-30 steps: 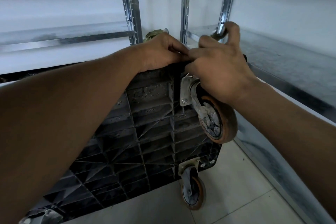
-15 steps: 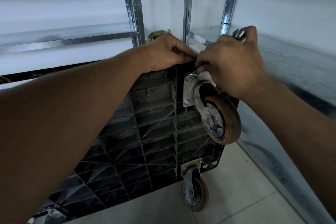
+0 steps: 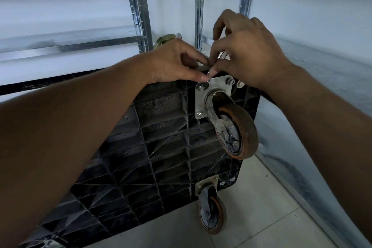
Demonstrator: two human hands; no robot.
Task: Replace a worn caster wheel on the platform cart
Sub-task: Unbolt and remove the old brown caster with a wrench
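Platform cart (image 3: 161,147) tipped up on its side, black ribbed underside facing out, low edge down on the tiled floor (image 3: 261,207). Metal shelf racks (image 3: 138,16) close behind and to the right.

Worn caster wheel (image 3: 237,133) up near the top corner of the cart, orange tread dirty, still fixed on by its steel mounting plate (image 3: 201,100). Bolts with washers showing in three corners of the plate; top left bolt (image 3: 201,86) right under the fingertips. Second caster (image 3: 212,215) lower down, near the floor.

Left hand (image 3: 175,62) curled over the top edge of the cart, thumb and first finger pinched together just above that top left bolt. Right hand (image 3: 245,48) half closed, fingers wrapped round a thin shiny metal tool (image 3: 220,56). Looks like a small wrench, but mostly hidden, so hard to be sure. Tool tip pointing down at the same bolt.

Step in hand, most likely: loosening the bolts that hold the old caster on. Early in the job, since the plate sits flat and the bolts in view are all in.

Next: tool seated square on the bolt head, other side of the bolt held so it cannot spin, then slow turns. Loose nut or washer easy to drop, so a careful pinch needed.
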